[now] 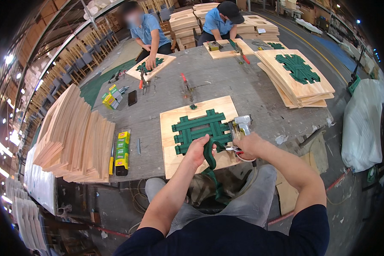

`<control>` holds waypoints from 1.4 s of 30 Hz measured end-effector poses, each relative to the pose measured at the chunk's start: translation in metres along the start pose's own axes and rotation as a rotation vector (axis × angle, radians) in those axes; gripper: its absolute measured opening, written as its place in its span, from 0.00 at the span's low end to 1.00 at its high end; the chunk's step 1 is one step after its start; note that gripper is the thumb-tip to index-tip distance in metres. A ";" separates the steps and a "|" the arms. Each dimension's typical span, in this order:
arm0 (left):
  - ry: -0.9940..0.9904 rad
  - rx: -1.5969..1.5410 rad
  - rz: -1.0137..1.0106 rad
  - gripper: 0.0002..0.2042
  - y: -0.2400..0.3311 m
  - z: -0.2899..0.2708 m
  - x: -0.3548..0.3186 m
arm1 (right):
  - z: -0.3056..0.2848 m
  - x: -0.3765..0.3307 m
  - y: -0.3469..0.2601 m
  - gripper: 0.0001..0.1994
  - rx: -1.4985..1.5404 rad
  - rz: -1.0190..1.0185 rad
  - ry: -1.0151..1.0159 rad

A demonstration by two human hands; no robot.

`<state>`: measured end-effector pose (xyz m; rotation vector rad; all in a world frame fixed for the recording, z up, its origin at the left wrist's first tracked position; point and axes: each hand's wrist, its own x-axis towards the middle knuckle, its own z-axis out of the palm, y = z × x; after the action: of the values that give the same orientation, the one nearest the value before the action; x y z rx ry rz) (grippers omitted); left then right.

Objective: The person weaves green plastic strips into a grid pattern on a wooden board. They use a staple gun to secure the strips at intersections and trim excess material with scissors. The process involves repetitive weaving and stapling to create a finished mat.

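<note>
A wooden panel (171, 164) lies in front of me, with woven green webbing straps (191, 123) across its middle. My left hand (197, 150) pinches a loose length of green webbing (209, 157), whose tail hangs past the panel's near edge toward my lap. My right hand (252, 146) is closed round a pair of scissors (231, 148); the metal blades point left, at the strap beside my left fingers. Whether the blades touch the strap I cannot tell. Just beyond my right hand a silver staple gun (243, 122) rests at the panel's right edge.
Stacked wooden panels (79, 145) stand at left, beside a yellow-green box (122, 150). Another stack (301, 85) at right carries a webbed panel. A phone (132, 97) and red-handled pliers (184, 81) lie beyond. Across the grey table (158, 119), two people in blue shirts work on panels.
</note>
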<state>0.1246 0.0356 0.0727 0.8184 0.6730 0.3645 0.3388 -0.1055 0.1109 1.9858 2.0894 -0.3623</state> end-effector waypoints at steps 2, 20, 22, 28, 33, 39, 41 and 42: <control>-0.003 0.016 0.003 0.15 0.000 -0.001 0.000 | 0.002 -0.001 0.004 0.26 0.020 -0.025 -0.016; 0.015 0.013 0.070 0.16 -0.001 -0.022 -0.035 | 0.026 -0.027 0.005 0.26 0.304 0.002 0.170; -0.012 -0.010 0.081 0.17 -0.003 -0.027 -0.038 | 0.034 -0.035 0.011 0.28 0.367 0.060 0.309; -0.030 0.021 0.081 0.16 -0.002 -0.010 -0.042 | 0.024 -0.048 0.010 0.31 0.317 0.285 0.313; -0.021 -0.006 0.080 0.16 0.007 -0.005 -0.032 | 0.019 -0.045 -0.001 0.33 0.132 0.106 0.218; -0.074 0.011 0.049 0.15 0.006 0.002 -0.029 | 0.021 -0.004 -0.021 0.27 0.090 0.079 0.229; -0.072 0.001 0.075 0.15 0.007 -0.004 -0.034 | 0.019 0.001 -0.026 0.24 0.161 0.044 0.248; -0.055 -0.016 0.107 0.15 0.010 -0.013 -0.038 | 0.018 0.000 -0.027 0.24 0.210 0.017 0.283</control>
<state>0.0874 0.0286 0.0899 0.8484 0.5758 0.4422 0.3114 -0.1133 0.0945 2.2918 2.2818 -0.3252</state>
